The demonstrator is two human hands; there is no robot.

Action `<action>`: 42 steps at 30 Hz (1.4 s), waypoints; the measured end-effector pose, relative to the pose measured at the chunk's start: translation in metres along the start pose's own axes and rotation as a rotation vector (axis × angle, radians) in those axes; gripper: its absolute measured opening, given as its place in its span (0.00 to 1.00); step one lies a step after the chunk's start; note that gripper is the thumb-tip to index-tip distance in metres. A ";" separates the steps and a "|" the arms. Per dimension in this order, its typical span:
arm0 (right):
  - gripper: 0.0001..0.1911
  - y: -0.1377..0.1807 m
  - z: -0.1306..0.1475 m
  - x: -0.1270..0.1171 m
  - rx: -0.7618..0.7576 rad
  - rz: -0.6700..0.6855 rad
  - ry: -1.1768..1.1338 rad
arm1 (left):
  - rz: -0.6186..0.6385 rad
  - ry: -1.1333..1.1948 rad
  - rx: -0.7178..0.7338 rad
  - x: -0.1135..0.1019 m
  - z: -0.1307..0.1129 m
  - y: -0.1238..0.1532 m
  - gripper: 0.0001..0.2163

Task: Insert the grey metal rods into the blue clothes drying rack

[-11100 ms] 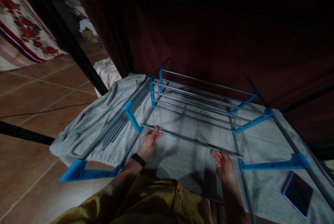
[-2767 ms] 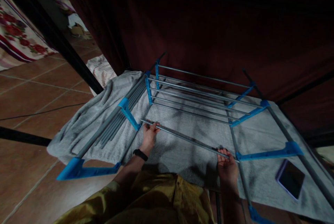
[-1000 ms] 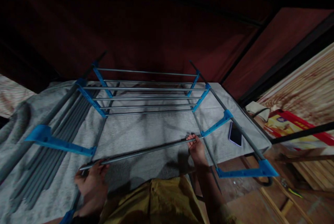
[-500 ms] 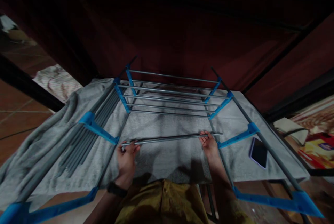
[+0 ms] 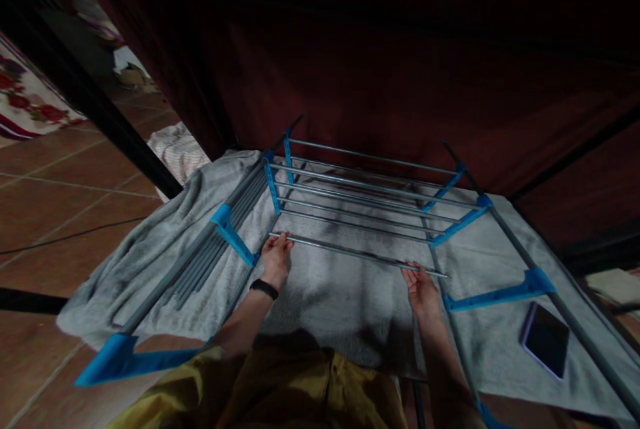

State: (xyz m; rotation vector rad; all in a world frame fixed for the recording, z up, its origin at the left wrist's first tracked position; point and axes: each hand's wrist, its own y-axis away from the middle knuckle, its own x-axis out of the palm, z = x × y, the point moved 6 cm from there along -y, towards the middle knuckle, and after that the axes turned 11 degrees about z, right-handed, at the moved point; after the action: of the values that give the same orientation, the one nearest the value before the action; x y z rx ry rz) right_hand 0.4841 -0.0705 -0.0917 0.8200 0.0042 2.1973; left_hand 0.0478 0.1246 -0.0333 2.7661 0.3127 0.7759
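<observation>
A thin grey metal rod (image 5: 350, 252) runs across the middle of the rack, gripped near both ends. My left hand (image 5: 276, 259) pinches it close to its left end, beside a blue bracket (image 5: 240, 246). My right hand (image 5: 421, 288) is closed on it a little in from the right end, near the blue bracket (image 5: 500, 292) on that side. The rack frame (image 5: 373, 186) has grey tubes and blue plastic brackets. Several crossbars span its far part. The rod lies apart from the brackets, in the space between the two side frames.
Several loose grey rods (image 5: 220, 242) lie beside the left side frame. A phone (image 5: 546, 339) rests at the right on the grey blanket (image 5: 325, 322). Dark red fabric (image 5: 375, 76) hangs behind. Tiled floor (image 5: 115, 216) shows on the left.
My view has turned left, so the rack appears further right. The left end of the rod has moved away from me, nearer the far crossbars; both hands still hold it.
</observation>
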 end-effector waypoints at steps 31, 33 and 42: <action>0.17 0.001 -0.006 -0.014 -0.098 0.010 0.144 | 0.280 -0.040 -0.220 0.019 0.040 0.013 0.15; 0.16 0.000 -0.006 -0.015 -0.088 0.037 0.142 | 0.293 -0.045 -0.223 0.019 0.042 0.015 0.14; 0.11 0.006 -0.002 -0.012 -0.032 0.013 0.070 | 0.349 -0.292 -0.163 0.028 0.043 0.017 0.15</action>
State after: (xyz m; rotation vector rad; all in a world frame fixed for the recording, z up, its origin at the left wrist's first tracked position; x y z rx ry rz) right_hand 0.4848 -0.0816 -0.0987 0.7271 -0.0024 2.2316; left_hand 0.0969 0.1082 -0.0501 2.7562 -0.2834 0.4310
